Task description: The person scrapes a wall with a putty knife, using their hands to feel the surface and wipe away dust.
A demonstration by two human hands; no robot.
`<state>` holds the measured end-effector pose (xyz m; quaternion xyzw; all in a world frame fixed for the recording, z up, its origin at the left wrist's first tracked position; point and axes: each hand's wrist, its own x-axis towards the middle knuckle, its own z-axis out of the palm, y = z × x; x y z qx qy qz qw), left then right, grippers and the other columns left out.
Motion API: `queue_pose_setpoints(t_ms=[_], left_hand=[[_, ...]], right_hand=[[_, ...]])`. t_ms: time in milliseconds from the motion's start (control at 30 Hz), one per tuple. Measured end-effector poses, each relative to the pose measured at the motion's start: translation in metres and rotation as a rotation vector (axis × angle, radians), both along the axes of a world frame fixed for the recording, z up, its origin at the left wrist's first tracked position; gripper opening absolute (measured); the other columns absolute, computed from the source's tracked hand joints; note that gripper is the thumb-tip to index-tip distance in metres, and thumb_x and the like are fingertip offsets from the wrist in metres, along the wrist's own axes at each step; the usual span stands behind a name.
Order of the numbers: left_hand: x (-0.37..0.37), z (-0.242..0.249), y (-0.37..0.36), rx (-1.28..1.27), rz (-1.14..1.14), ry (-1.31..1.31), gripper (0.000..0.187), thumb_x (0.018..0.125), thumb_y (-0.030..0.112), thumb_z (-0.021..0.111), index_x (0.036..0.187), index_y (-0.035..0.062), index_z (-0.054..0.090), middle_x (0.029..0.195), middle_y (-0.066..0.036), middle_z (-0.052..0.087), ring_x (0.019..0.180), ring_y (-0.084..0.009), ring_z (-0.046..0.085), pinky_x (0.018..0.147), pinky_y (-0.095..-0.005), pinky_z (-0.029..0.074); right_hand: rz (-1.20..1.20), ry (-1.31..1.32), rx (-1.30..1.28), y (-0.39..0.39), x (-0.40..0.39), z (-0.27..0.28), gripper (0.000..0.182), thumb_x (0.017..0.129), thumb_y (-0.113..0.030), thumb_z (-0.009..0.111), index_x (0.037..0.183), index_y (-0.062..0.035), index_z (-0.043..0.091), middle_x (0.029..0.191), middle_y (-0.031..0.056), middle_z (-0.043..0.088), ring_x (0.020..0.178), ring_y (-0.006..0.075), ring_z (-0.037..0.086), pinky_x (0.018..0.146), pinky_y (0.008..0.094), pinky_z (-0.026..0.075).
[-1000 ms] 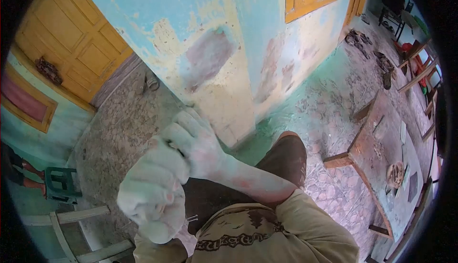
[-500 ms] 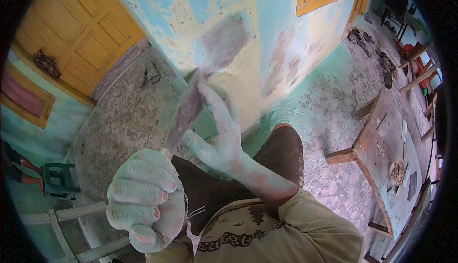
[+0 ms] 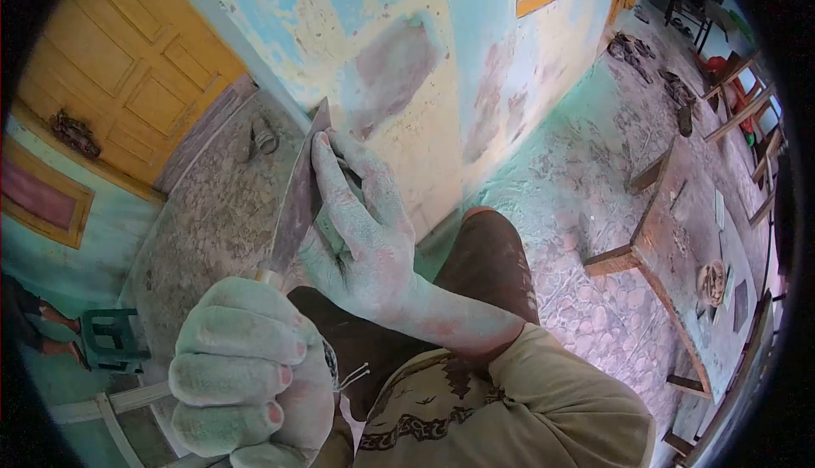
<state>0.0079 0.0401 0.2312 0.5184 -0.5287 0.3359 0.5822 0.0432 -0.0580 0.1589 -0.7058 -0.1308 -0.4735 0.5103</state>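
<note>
My left hand [image 3: 246, 375], dusted pale, is wrapped round the handle of a knife-like tool at the lower left. Its long, grey-smeared blade [image 3: 295, 209] points up and away, the pointed tip standing out beyond my fingers. My right hand [image 3: 365, 239], also coated pale, has its fingers stretched along the blade's right side, fingertips touching it near the tip. The thumb is spread lower down, close to the blade. Behind the hands is a wall corner with peeling blue and cream paint and a grey patch [image 3: 395, 65].
A yellow door [image 3: 127, 52] is at the upper left, with footwear [image 3: 263, 135] on the floor near it. A green stool [image 3: 115, 336] and part of a person [image 3: 51, 328] are at the left. A worn wooden table [image 3: 671, 256] with small items stands at the right.
The blade has shifted left and slightly upward, its tip now clear of the fingers. My right hand has turned, with another finger extended beside the first. The view has shifted slightly.
</note>
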Motion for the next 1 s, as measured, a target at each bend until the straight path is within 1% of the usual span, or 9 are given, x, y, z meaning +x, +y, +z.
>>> queue_pose_setpoints(t_ms=[100, 267, 300, 400, 533, 667, 800, 900, 1000], left_hand=[[0.000, 0.000, -0.002, -0.019, -0.020, 0.016, 0.026, 0.088, 0.036, 0.049, 0.075, 0.0135, 0.046, 0.074, -0.003, 0.042, 0.064, -0.0179, 0.041, 0.058, -0.0347, 0.033], [0.006, 0.003, -0.003, -0.026, -0.046, -0.041, 0.026, 0.087, 0.036, 0.051, 0.076, 0.0132, 0.048, 0.074, -0.004, 0.044, 0.065, -0.0185, 0.042, 0.058, -0.0347, 0.033], [0.004, 0.006, -0.003, -0.037, -0.056, -0.005, 0.026, 0.087, 0.036, 0.051, 0.076, 0.0131, 0.048, 0.074, -0.004, 0.044, 0.065, -0.0187, 0.042, 0.058, -0.0348, 0.034], [0.010, 0.007, -0.004, -0.072, -0.107, -0.023, 0.027, 0.088, 0.036, 0.050, 0.076, 0.0127, 0.048, 0.075, -0.004, 0.044, 0.065, -0.0193, 0.042, 0.058, -0.0352, 0.034], [0.009, 0.012, 0.000, -0.074, -0.073, 0.061, 0.028, 0.088, 0.037, 0.049, 0.076, 0.0122, 0.047, 0.075, -0.003, 0.043, 0.064, -0.0197, 0.041, 0.057, -0.0357, 0.034], [0.006, 0.012, -0.002, -0.020, -0.091, 0.003, 0.026, 0.087, 0.036, 0.049, 0.076, 0.0123, 0.047, 0.075, -0.003, 0.041, 0.065, -0.0206, 0.041, 0.057, -0.0363, 0.034], [0.006, 0.018, 0.001, 0.057, -0.133, 0.052, 0.024, 0.085, 0.035, 0.048, 0.077, 0.0125, 0.047, 0.075, -0.004, 0.041, 0.067, -0.0215, 0.041, 0.058, -0.0369, 0.034], [0.013, 0.021, 0.005, 0.056, -0.172, 0.104, 0.024, 0.085, 0.035, 0.049, 0.077, 0.0125, 0.047, 0.075, -0.005, 0.041, 0.067, -0.0217, 0.041, 0.059, -0.0374, 0.034], [0.008, 0.023, 0.004, 0.085, -0.145, 0.048, 0.024, 0.085, 0.035, 0.048, 0.076, 0.0127, 0.046, 0.075, -0.005, 0.042, 0.066, -0.0211, 0.041, 0.058, -0.0378, 0.034]], right_hand=[[-0.029, -0.011, -0.006, 0.000, -0.001, 0.001, 0.065, 0.071, -0.006, 0.070, 0.131, 0.0094, 0.050, 0.130, 0.0286, 0.048, 0.115, 0.0399, 0.054, 0.096, 0.0407, 0.045], [-0.052, -0.002, -0.011, 0.003, -0.001, 0.006, 0.062, 0.074, -0.004, 0.069, 0.131, 0.0102, 0.050, 0.130, 0.0297, 0.048, 0.115, 0.0395, 0.056, 0.095, 0.0388, 0.047], [-0.044, 0.003, 0.002, 0.003, -0.003, 0.008, 0.061, 0.074, -0.004, 0.068, 0.131, 0.0104, 0.050, 0.130, 0.0297, 0.048, 0.115, 0.0393, 0.056, 0.095, 0.0385, 0.047], [-0.041, -0.003, 0.014, 0.003, -0.001, 0.011, 0.060, 0.075, -0.002, 0.068, 0.130, 0.0112, 0.050, 0.130, 0.0295, 0.048, 0.115, 0.0388, 0.056, 0.096, 0.0382, 0.046], [-0.053, -0.002, 0.014, 0.003, -0.002, 0.013, 0.058, 0.077, -0.002, 0.067, 0.130, 0.0120, 0.049, 0.129, 0.0293, 0.048, 0.115, 0.0387, 0.056, 0.096, 0.0378, 0.046], [-0.026, -0.024, 0.031, 0.006, 0.001, 0.011, 0.056, 0.079, -0.003, 0.067, 0.129, 0.0119, 0.050, 0.129, 0.0290, 0.049, 0.116, 0.0387, 0.056, 0.096, 0.0378, 0.046], [-0.051, -0.042, 0.056, 0.007, 0.005, 0.008, 0.055, 0.079, -0.004, 0.067, 0.129, 0.0116, 0.051, 0.128, 0.0288, 0.050, 0.116, 0.0383, 0.056, 0.096, 0.0374, 0.046], [-0.082, -0.035, 0.047, 0.004, 0.005, 0.009, 0.055, 0.079, -0.006, 0.068, 0.129, 0.0115, 0.052, 0.128, 0.0290, 0.051, 0.115, 0.0381, 0.057, 0.096, 0.0373, 0.046], [-0.068, -0.053, 0.033, 0.006, 0.004, 0.008, 0.055, 0.078, -0.007, 0.069, 0.128, 0.0113, 0.053, 0.128, 0.0295, 0.052, 0.114, 0.0379, 0.057, 0.095, 0.0376, 0.046]])
